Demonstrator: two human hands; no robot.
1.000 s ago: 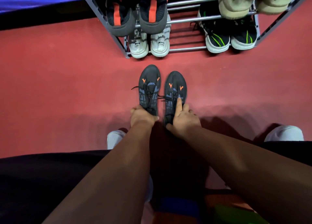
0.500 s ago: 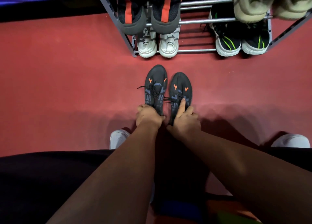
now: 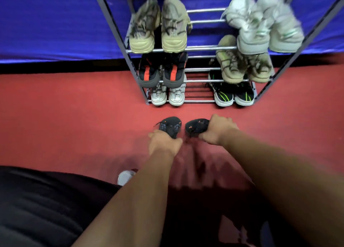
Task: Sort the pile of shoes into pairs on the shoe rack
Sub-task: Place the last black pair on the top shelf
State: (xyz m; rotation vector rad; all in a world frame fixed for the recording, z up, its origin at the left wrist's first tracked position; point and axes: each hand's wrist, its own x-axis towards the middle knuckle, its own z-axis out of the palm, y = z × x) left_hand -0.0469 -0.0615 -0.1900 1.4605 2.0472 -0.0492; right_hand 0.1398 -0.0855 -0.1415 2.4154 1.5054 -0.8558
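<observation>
My left hand (image 3: 163,144) gripping one black orange-marked sneaker (image 3: 170,126), right hand (image 3: 216,130) gripping its mate (image 3: 196,126), shoe rack (image 3: 119,39) ahead, labels unreadable

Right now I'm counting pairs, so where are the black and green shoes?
The black and green shoes sit side by side at the right end of the rack's bottom shelf, right of the white pair.

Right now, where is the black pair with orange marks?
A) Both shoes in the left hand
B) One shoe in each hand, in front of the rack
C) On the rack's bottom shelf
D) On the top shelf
B: the left hand grips one black shoe and the right hand grips the other black shoe, both over the red floor just short of the shoe rack.
</observation>
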